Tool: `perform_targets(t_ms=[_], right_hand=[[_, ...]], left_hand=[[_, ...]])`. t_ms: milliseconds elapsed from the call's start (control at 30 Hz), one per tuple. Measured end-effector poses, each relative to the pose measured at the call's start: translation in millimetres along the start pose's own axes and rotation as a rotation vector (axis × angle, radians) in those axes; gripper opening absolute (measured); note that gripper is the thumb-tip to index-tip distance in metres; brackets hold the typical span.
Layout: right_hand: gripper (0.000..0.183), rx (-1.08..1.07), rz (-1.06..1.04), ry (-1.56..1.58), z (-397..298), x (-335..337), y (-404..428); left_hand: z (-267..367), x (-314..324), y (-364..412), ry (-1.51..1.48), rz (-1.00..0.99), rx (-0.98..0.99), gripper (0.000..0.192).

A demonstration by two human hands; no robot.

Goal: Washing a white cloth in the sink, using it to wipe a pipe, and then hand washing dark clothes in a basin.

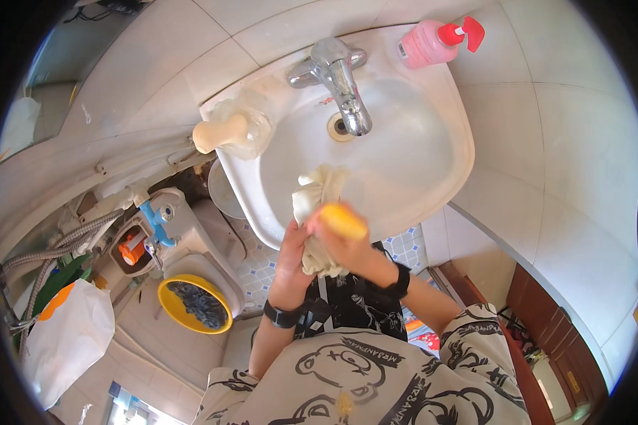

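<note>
A bunched cream cloth [324,183] hangs over the near edge of the white washbasin [404,159]. My left hand [291,249] grips it from the side, fingers closed around the folds. Above the cloth, my right hand [345,249] is closed on a yellow oblong block [343,221]. Motion blurs the block, so whether it is soap or a brush stays unclear. Parts of the cloth are hidden behind both hands. A chrome faucet [345,90] stands at the back of the basin, its spout over the drain [341,127].
A pink pump bottle [428,45] sits on the basin's back right corner. On the left rim rests a beige knobbed object [220,134] with clear plastic film. Lower left, a yellow tub [165,305] of dark cloth stands on a toilet, near a blue valve [157,223] and hoses.
</note>
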State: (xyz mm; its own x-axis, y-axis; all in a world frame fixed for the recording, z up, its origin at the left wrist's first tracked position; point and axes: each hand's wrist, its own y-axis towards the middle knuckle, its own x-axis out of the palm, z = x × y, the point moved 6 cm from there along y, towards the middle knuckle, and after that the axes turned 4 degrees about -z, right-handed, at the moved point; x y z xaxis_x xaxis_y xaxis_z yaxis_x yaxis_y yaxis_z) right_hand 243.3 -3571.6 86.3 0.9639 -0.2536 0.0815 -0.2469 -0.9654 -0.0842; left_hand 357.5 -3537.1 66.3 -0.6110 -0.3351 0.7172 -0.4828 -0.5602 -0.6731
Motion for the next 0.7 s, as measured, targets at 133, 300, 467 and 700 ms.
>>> perform_targets(t_ms=[133,300,467,700], right_hand=[[0.008,0.035,0.045,0.079,-6,9,-12],[0.003,0.095,-0.037,0.121,3,4,2],[0.003,-0.051,-0.084,-0.048,-13,22,-22],[0.008,-0.041,-0.03,-0.022,-9,16,-9]], left_hand=[[-5,-10,3,0.005,0.008,-0.008,0.033],[-3,2,-1,-0.006,-0.033,-0.022,0.035],[-1,-4,3,-0.039,-0.043,-0.001,0.035],[1,-2,6,-0.004,-0.003,0.001,0.036]])
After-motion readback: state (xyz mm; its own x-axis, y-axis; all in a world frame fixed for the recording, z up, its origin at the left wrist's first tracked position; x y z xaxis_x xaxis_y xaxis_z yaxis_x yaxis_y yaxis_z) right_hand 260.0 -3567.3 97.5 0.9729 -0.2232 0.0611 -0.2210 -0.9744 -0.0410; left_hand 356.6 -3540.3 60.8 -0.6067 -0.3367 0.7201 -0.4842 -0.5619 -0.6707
